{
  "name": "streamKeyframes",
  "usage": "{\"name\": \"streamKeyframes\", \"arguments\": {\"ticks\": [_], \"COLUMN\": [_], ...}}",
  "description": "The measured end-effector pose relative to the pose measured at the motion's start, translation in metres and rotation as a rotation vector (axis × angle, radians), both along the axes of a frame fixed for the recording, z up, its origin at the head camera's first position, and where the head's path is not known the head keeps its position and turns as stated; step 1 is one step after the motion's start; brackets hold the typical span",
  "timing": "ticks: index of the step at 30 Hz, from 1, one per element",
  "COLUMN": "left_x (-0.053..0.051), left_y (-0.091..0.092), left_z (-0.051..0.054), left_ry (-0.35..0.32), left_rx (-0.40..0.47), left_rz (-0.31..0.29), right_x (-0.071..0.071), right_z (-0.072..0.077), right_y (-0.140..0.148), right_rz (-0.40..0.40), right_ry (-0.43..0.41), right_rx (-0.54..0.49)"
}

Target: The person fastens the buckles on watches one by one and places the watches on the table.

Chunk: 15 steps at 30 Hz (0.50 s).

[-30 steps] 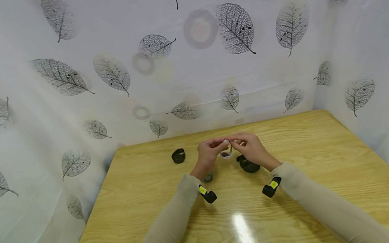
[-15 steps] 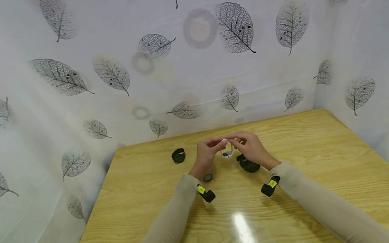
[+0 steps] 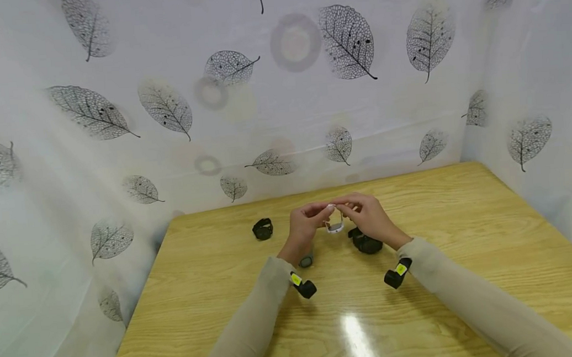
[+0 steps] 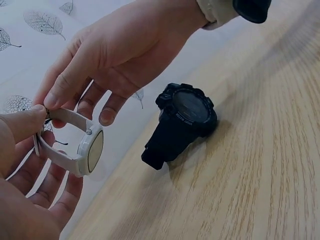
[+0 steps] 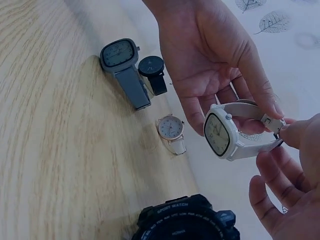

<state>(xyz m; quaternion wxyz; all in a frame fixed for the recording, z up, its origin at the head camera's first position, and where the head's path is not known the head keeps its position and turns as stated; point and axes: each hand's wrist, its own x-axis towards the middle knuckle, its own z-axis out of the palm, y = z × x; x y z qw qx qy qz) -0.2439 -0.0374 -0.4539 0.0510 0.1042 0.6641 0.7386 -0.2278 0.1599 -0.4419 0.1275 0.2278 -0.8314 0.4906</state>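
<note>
A white wristwatch (image 3: 336, 228) with a squarish case hangs above the table between my two hands, its strap bent into a loop. My left hand (image 3: 301, 228) pinches the strap near its ends between thumb and finger. From the other side my right hand (image 3: 371, 219) pinches the strap too, and the two thumbs almost meet at the buckle (image 5: 272, 122). The watch face (image 5: 217, 134) is turned toward the table. Fingertips partly hide the strap ends, so whether the buckle is fastened cannot be told.
A black sport watch (image 4: 185, 117) lies on the wooden table (image 3: 214, 294) below my right hand. By my left wrist is a grey square watch (image 5: 119, 57). A black round watch (image 3: 262, 229) sits farther left. The right wrist view shows a small rose-gold watch (image 5: 171, 128).
The white watch's case has swung slightly to the right beneath the fingers. Both hands keep their pinch and have hardly moved.
</note>
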Motion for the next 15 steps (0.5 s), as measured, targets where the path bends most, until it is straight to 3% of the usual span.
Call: {"name": "streamKeyframes", "arguments": {"ticks": [3,6,10,15], "left_x": [0.0,0.001,0.006,0.009], "left_y": [-0.003,-0.008,-0.014,-0.016], "left_z": [-0.001,-0.003,-0.008,-0.013], "left_ry": [-0.003,0.037,0.144,0.291], "left_rx": [0.013,0.008,-0.061,-0.16], "left_rz": [-0.028,-0.08,-0.13,-0.123], "right_x": [-0.002,-0.005,-0.008,-0.01], "right_z": [0.001,0.003,0.005,0.007], "right_y": [0.001,0.003,0.008,0.011], "right_rz": [0.002,0.0,-0.002,0.031], "right_ry": [-0.026,-0.078,-0.159,-0.204], "right_rx": [-0.015,-0.036,-0.077,-0.112]}}
